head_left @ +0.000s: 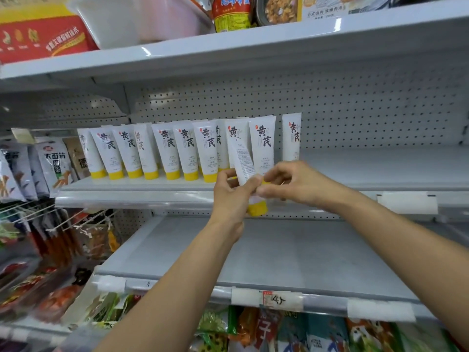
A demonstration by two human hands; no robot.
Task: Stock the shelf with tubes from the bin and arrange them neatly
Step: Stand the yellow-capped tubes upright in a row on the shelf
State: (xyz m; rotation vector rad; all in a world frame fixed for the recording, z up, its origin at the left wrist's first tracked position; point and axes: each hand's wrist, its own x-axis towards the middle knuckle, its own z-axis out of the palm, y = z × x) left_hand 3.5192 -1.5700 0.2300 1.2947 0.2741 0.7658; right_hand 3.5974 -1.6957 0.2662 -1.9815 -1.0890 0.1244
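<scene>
Tube (243, 161): white, soft-sided, flat crimped end up, yellow cap (257, 208) down. Its back faces the camera, covered in fine grey print. It leans slightly left and is held in the air just in front of the middle shelf's (368, 168) front lip, not resting on it.

Left hand (232, 191): fingers and thumb wrapped round the lower body of the tube, above the cap. Right hand (291, 184): fingers curled, thumb and forefinger tips pinching the same tube at its right edge, touching the left thumb.

Row (182, 148) of matching tubes stands cap-down on the middle shelf, with bold black characters on their fronts. They are packed close and some lean left. One further tube (291, 138) stands upright beside the row's right end, with a small gap between. In this view the held tube covers part of the row's right end.

Surroundings: grey pegboard (355, 110) back wall, dotted with holes. The lower shelf (279, 250) is matte grey metal, with a paper label (279, 299) on its edge. Glossy snack packets (50, 163) hang on wire hooks to the left, beside the row. On the top shelf are a white plastic tub (127, 21) and a red box (43, 36).
</scene>
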